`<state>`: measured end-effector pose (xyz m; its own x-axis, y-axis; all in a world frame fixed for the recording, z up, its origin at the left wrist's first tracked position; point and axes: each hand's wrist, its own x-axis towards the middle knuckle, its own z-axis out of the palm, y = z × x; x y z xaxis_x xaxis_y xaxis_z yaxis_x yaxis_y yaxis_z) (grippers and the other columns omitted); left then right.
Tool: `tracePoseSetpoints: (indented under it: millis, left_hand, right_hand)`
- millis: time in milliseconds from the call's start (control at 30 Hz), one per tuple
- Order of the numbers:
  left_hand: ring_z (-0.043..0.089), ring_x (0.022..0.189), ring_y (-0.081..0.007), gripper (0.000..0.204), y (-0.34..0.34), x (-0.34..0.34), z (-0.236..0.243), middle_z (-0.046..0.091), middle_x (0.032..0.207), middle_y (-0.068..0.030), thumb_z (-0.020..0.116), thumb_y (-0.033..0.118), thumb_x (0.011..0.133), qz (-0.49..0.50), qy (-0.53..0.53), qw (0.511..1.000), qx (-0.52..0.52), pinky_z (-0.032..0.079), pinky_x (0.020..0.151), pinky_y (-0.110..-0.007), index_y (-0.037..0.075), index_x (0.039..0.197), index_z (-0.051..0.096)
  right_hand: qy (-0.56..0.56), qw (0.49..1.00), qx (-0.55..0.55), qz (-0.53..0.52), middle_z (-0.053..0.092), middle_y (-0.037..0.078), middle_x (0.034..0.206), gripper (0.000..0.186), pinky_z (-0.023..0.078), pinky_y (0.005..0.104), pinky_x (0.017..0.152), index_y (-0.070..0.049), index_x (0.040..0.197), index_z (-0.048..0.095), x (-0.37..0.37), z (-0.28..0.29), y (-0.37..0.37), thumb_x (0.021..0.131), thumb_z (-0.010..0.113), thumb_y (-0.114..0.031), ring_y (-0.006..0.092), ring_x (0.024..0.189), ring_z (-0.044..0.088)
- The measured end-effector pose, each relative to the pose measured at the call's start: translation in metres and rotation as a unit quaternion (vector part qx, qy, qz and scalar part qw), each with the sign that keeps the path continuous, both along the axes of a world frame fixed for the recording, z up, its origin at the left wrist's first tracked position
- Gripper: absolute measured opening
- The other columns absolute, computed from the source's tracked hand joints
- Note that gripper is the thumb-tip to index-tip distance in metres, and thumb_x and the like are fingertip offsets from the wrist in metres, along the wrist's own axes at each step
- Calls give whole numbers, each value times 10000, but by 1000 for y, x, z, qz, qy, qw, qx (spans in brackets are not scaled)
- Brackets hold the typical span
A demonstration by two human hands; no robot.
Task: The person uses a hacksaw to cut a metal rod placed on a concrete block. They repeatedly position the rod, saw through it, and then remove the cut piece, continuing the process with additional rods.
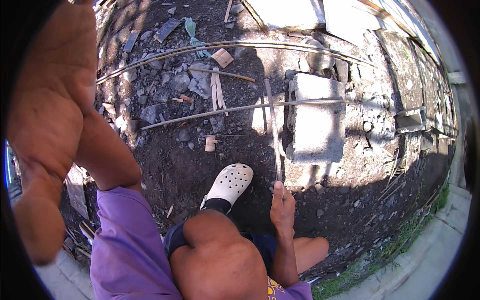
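Observation:
My left hand is raised very close at the left side, its thumb stretched out and pointing downward. Its other fingers run out of the picture, and nothing shows in its grasp. At lower middle, my right hand is closed around the near end of a long, narrow grey metal bar, thumb along it. The bar points away from me and crosses a thin rod; whether they touch, I cannot tell. The rod's right part lies over a pale concrete block, and its left end is among stones.
Long thin strips arch across the rubble beyond the rod. Near them lie a green cloth scrap and wood pieces. A hollow block stands at right. My white clog rests on the dark soil. Pale boards lie far off.

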<state>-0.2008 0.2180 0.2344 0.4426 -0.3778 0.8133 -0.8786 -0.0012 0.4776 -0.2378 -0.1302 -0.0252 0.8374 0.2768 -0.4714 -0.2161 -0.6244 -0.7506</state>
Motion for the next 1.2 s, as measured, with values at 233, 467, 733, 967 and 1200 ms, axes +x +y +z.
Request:
tracePoseSetpoints:
  millis: [233,467,733,967,1200]
  left_hand:
    - [662,1056,-301,468,9,37,-220,733,1112,-144,439,361,1090,492,437,752,-37,475,988,-445,0,1121,735]
    - [699,972,-489,615,-33,74,-323,734,1023,-294,384,483,1078,404,573,680,217,533,866,-572,6,932,743]
    - [731,951,-486,681,-39,76,-335,750,996,-296,378,516,1063,424,578,637,283,576,874,-558,-15,954,791]
    - [713,815,-510,698,-46,72,-332,725,838,-295,434,538,1063,465,555,644,247,558,773,-594,-27,807,753]
    - [721,857,-499,645,-47,73,-334,735,883,-297,423,481,1041,473,543,644,258,568,815,-583,-25,847,772]
  right_hand:
    - [30,999,3,-14,363,143,687,629,394,444,630,35,811,457,-7,-7,1,1111,477,-516,198,693,360]
    - [52,998,15,-36,391,83,688,592,383,405,629,13,797,461,-11,-14,1,1117,470,-485,158,703,372]
    - [7,998,39,-54,397,-29,608,648,324,311,564,-108,649,418,-15,-28,1,1104,441,-568,95,588,390]
    - [32,998,37,-44,373,-7,653,592,338,349,590,-50,726,436,-12,-28,-1,1114,451,-496,112,644,365]
    - [20,998,37,-47,340,-13,670,584,327,342,588,-52,734,419,-11,-19,2,1113,482,-491,98,664,343]
